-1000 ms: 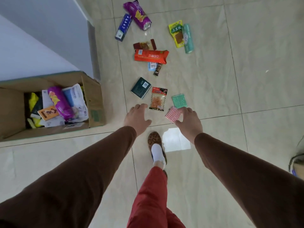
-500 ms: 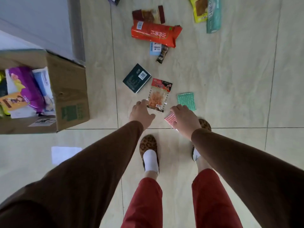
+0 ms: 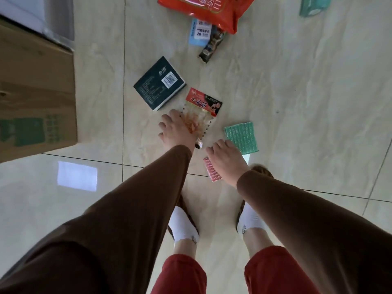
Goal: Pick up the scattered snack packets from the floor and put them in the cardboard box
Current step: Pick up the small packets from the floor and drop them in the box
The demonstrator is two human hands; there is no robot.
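My left hand (image 3: 176,132) is down on the lower left part of a clear snack packet with a red header (image 3: 204,103), fingers spread; the packet lies flat on the floor. My right hand (image 3: 226,159) hovers low over a small red packet (image 3: 213,172), which shows below the palm. Its fingertips reach the corner of a green packet (image 3: 242,135). Neither packet is lifted. The cardboard box (image 3: 36,98) stands at the left edge, and only its outer wall shows.
A dark box-shaped packet (image 3: 159,83) lies just beyond my left hand. Farther off are a brown stick packet (image 3: 212,47), a pale blue one (image 3: 199,32), a large orange bag (image 3: 212,9) and a teal packet (image 3: 314,5). My slippered feet (image 3: 182,225) stand below the hands.
I have bent lower, so the floor looks closer. My left hand moved forward onto the clear packet. My right hand slid over the red packet toward the green one.
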